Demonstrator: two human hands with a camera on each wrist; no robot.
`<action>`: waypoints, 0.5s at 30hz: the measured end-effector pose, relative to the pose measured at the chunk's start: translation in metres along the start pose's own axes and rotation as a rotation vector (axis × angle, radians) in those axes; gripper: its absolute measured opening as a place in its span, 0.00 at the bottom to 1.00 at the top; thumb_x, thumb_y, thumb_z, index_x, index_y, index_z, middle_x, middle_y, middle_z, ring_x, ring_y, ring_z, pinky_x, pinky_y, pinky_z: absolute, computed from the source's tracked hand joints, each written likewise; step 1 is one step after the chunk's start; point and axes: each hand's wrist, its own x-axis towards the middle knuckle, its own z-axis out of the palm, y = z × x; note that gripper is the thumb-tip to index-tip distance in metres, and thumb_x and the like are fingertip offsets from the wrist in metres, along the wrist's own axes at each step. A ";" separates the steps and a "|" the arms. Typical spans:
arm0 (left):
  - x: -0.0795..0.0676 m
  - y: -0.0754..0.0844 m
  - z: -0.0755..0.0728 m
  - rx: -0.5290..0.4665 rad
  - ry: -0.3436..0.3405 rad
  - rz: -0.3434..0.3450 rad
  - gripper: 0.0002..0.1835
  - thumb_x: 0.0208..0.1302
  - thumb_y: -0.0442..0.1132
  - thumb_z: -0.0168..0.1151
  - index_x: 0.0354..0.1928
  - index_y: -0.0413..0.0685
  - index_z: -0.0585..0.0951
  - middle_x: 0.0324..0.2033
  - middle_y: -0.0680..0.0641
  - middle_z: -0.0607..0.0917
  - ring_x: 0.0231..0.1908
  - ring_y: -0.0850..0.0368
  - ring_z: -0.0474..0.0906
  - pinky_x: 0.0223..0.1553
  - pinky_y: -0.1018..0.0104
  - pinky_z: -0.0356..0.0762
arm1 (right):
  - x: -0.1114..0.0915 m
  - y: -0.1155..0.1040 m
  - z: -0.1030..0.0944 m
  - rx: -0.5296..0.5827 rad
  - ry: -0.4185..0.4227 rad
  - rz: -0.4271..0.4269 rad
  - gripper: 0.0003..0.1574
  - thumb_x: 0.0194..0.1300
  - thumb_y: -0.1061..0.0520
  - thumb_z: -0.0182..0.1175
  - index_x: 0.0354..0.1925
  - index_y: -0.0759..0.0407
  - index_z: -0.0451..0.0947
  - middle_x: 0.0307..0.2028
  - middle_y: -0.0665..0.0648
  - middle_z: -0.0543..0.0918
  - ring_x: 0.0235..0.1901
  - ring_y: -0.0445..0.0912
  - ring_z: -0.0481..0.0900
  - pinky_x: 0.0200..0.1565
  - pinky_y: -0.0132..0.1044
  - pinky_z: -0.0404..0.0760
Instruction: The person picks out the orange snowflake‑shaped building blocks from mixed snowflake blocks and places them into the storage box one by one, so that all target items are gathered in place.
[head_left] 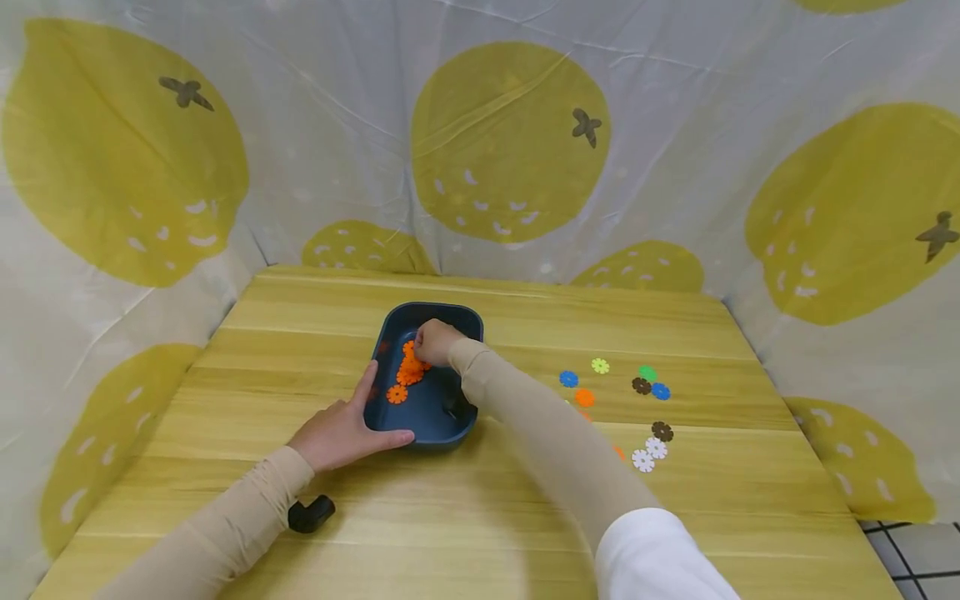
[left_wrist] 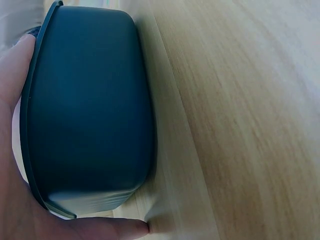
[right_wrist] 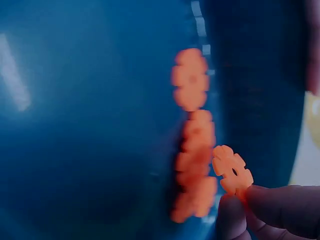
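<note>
In the right-wrist view we see the right hand [head_left: 437, 340] pinching one orange disc [right_wrist: 232, 167] by its lower edge, thumb and fingertip on opposite faces. The disc stands tilted just beside a cluster of orange discs [head_left: 409, 372]; whether they touch, we cannot tell. All of these are inside the dark blue tray [head_left: 423, 417], with the cluster toward its left side. Our left hand [head_left: 341, 432] spreads round the tray's near left corner, its fingers extended along the rim and wall rather than wrapped about it.

We judge the disc to be thin plastic: very light, fairly stiff, a little smooth, unlikely to break. Its notched edge should give our fingertips purchase, so a light pinch across the flat faces close to the rim looks best; a disc lying flat may be harder to lift. The tray seems light and rigid too, and could slide if bumped, so its rim is the place to steady it.

To the right, more flower-shaped discs [head_left: 569, 379] lie scattered on the table [head_left: 450, 525].
</note>
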 end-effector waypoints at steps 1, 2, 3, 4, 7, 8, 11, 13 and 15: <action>0.000 0.000 0.000 0.002 0.003 0.002 0.73 0.48 0.82 0.63 0.82 0.56 0.33 0.63 0.20 0.73 0.49 0.36 0.84 0.44 0.48 0.82 | 0.002 0.002 0.003 -0.003 -0.001 0.015 0.29 0.75 0.60 0.54 0.15 0.53 0.61 0.15 0.49 0.61 0.18 0.43 0.60 0.29 0.32 0.62; 0.001 0.001 0.000 0.004 0.003 0.003 0.73 0.48 0.81 0.63 0.82 0.56 0.33 0.63 0.20 0.73 0.49 0.36 0.84 0.45 0.48 0.82 | 0.003 0.003 0.005 -0.004 0.001 0.027 0.31 0.76 0.59 0.53 0.14 0.52 0.60 0.14 0.48 0.60 0.17 0.42 0.60 0.28 0.31 0.62; 0.001 0.001 0.000 0.005 0.004 0.004 0.73 0.48 0.81 0.62 0.82 0.56 0.33 0.63 0.20 0.73 0.50 0.36 0.84 0.45 0.47 0.82 | 0.004 0.004 0.006 -0.009 0.004 0.035 0.32 0.76 0.59 0.53 0.13 0.52 0.60 0.13 0.48 0.60 0.17 0.42 0.60 0.28 0.31 0.62; 0.001 0.001 -0.001 0.006 0.004 0.004 0.73 0.49 0.81 0.62 0.82 0.55 0.33 0.63 0.20 0.73 0.50 0.36 0.84 0.45 0.47 0.82 | 0.005 0.006 0.007 -0.010 0.006 0.042 0.32 0.76 0.59 0.54 0.13 0.52 0.60 0.13 0.48 0.59 0.17 0.42 0.60 0.27 0.31 0.62; 0.001 0.001 0.000 0.009 0.001 0.003 0.73 0.48 0.82 0.62 0.82 0.55 0.33 0.64 0.20 0.73 0.50 0.36 0.84 0.45 0.48 0.83 | 0.003 0.007 0.007 0.017 0.012 0.048 0.31 0.75 0.59 0.55 0.13 0.53 0.61 0.14 0.48 0.61 0.17 0.43 0.61 0.27 0.31 0.62; 0.001 0.001 0.000 0.010 -0.001 0.001 0.73 0.48 0.82 0.62 0.82 0.54 0.33 0.64 0.20 0.72 0.50 0.36 0.84 0.45 0.48 0.83 | 0.002 0.006 0.006 0.029 0.019 0.043 0.29 0.74 0.59 0.56 0.14 0.53 0.63 0.15 0.48 0.62 0.18 0.42 0.62 0.28 0.31 0.63; 0.001 0.001 0.000 0.017 -0.002 -0.002 0.73 0.48 0.82 0.62 0.82 0.54 0.33 0.64 0.20 0.73 0.49 0.36 0.84 0.43 0.49 0.83 | -0.007 0.005 0.000 0.052 0.037 0.008 0.20 0.72 0.59 0.58 0.21 0.53 0.71 0.21 0.49 0.69 0.23 0.43 0.68 0.31 0.31 0.67; 0.000 0.002 0.001 0.020 -0.003 -0.004 0.73 0.49 0.82 0.62 0.82 0.54 0.33 0.63 0.20 0.73 0.49 0.37 0.84 0.42 0.50 0.83 | -0.014 0.005 -0.005 0.064 0.045 -0.026 0.12 0.72 0.58 0.59 0.29 0.55 0.77 0.27 0.50 0.76 0.28 0.43 0.72 0.35 0.32 0.71; 0.000 0.002 0.001 0.021 -0.004 -0.005 0.73 0.49 0.81 0.62 0.82 0.54 0.34 0.63 0.20 0.73 0.47 0.38 0.85 0.41 0.50 0.84 | -0.024 0.006 -0.013 0.063 0.047 -0.060 0.06 0.72 0.56 0.60 0.37 0.56 0.80 0.35 0.52 0.81 0.34 0.44 0.75 0.40 0.33 0.74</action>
